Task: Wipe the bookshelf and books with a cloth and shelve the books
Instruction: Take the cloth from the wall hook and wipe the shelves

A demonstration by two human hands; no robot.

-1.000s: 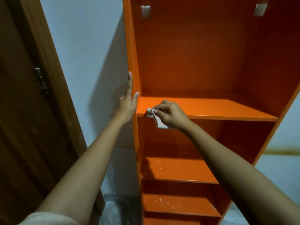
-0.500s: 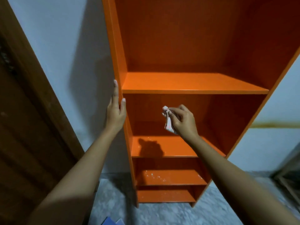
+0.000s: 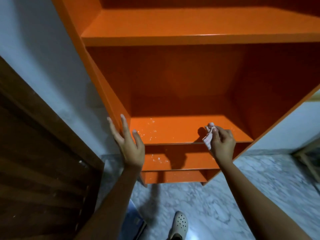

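At the front edge of a lower shelf, in the head view, my right grip pinches the bunched cloth. White specks lie far to the left, so a short swipe could miss them or flick them onto the shelf below. What looks like a blue book lies by my foot, easily stepped on. My right wrist bends down with the fingers curled. My left grip is spread wide, fingers straight, at the bookshelf side panel.
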